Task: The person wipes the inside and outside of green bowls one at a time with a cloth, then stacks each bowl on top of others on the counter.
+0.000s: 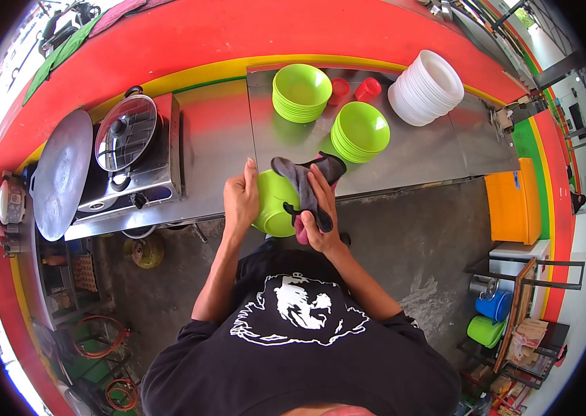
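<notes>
Green bowl [271, 208], one: held tilted between two hands, off the near edge of the bench [217, 159], apart from the stacks. Judged light, stiff and smooth, probably plastic; unlikely to break, apt to slip if wet. Best held by rim or outer wall, thumb and fingers on opposite faces.

Left hand [241, 200], bare: grips the bowl's left side, thumb raised; the other fingers are mostly hidden, so their exact spread cannot be told.

Right hand [323, 211], bare: fingers partly curled around cloth, thumb below, holding it against the bowl's right side.

Cloth [296, 179], one: grey, dark-edged, a pinkish part showing; bunched, judged soft and limp.

On the bench: far green stack [300, 114]; near green stack [357, 147], just beyond the cloth; red cups, two [369, 89]; white stack [418, 93]. Leftward: stove [165, 182] bearing a lidded pan [126, 133].
</notes>
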`<state>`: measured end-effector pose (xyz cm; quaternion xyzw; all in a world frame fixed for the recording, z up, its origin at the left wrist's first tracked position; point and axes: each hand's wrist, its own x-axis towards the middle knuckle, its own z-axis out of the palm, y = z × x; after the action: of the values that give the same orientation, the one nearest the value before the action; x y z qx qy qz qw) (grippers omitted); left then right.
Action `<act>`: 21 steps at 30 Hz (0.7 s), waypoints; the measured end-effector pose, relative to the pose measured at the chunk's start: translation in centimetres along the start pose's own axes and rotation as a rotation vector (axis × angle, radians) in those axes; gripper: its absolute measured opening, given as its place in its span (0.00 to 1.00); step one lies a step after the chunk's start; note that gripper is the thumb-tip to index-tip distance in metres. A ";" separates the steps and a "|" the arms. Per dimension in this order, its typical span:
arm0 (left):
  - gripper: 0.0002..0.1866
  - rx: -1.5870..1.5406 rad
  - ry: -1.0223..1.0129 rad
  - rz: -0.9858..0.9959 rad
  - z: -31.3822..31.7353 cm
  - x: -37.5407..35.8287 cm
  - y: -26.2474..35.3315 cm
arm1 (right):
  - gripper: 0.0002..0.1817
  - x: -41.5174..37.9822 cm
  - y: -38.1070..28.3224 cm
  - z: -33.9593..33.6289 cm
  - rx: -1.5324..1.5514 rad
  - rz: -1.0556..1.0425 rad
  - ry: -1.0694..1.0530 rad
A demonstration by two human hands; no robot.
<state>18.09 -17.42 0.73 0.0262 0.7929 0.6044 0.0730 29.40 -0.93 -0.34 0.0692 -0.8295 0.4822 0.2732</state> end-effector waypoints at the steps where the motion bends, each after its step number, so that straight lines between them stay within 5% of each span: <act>1: 0.39 -0.050 0.014 -0.009 -0.3 0.1 -0.1 | 0.40 -0.4 0.2 0.3 0.003 0.001 0.022; 8: 0.40 -0.170 0.056 -0.046 -0.2 0.2 0.0 | 0.43 -1.0 0.5 1.2 0.027 0.015 0.088; 16: 0.36 0.294 -0.026 0.052 0.6 -0.9 0.5 | 0.33 2.8 -2.2 -0.7 -0.243 -0.156 -0.175; 21: 0.34 0.290 -0.023 0.098 0.5 -1.2 1.5 | 0.33 2.8 -1.4 -0.4 -0.205 -0.193 -0.184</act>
<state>19.31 -16.68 2.18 0.0817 0.8687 0.4861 0.0479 27.70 -0.86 2.36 0.1643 -0.8853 0.3582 0.2468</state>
